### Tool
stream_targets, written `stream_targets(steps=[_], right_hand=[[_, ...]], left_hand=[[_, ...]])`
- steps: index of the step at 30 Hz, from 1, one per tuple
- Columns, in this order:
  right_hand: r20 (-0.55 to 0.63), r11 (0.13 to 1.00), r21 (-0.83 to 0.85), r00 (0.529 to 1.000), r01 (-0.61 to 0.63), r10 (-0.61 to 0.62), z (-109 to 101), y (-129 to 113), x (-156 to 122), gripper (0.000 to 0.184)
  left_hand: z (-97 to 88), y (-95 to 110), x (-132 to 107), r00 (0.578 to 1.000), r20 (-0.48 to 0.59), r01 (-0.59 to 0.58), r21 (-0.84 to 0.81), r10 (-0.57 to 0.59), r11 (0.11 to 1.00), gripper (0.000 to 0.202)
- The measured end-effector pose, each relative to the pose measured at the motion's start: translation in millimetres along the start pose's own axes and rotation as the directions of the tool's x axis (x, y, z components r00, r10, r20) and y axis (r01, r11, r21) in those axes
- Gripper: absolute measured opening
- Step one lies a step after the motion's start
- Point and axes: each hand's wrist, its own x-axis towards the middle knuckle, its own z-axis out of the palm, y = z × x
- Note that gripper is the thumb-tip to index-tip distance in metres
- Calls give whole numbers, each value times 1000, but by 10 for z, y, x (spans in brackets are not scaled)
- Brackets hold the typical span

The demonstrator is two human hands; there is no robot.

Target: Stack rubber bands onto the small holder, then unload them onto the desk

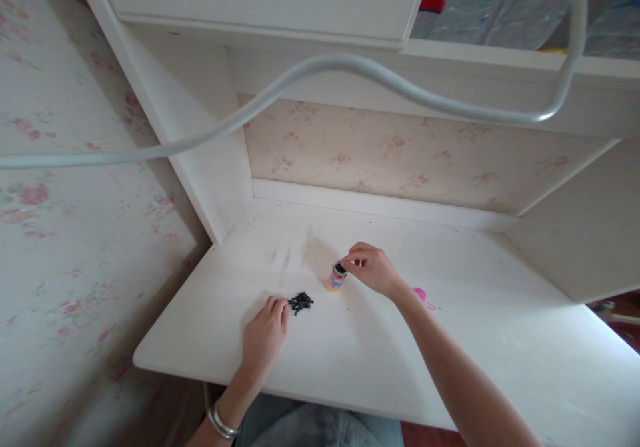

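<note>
Jar (335,283) upright, midway between the tabletop's (480,314) front and back edges, toward its left edge. Right hand (367,266) at jar's mouth; left hand (267,327) against black pieces (302,304), nearer front edge. Either grip: too small to tell. Step: seemingly piece-by-piece transfer; next move calls for precise pinching.

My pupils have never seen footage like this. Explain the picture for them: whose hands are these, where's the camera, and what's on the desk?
There is no machine here: these are a person's bare hands. The single picture comes from a camera worn on that person's head, looking forward and down. On the white desk are a small colourful container, a little pile of black pieces and something pink. The left hand has its fingertips at the pile's edge. The right hand has its fingertips at the container's mouth; whether either hand grips anything is too small to tell.
</note>
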Motion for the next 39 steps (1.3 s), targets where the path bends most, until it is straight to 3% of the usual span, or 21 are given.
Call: stream_targets(steps=[9,16,28,39], right_hand=[[53,993,-70,994,99,-95,-24,-45,-27,20],[37,980,-191,997,-60,68,-13,-147,-34,12],[81,973,-228,996,-23,42,-18,-212,-144,23],[71,997,-52,995,-61,64,58,-122,-120,21]], left_hand=[[1,12,-7,1000,1,7,-3,-6,1000,26],[2,19,1,1000,15,5,-3,-5,1000,26],[-4,24,-1,1000,7,5,-2,-5,1000,27],[-2,22,1,1000,-1,-1,-27,1,1000,27]])
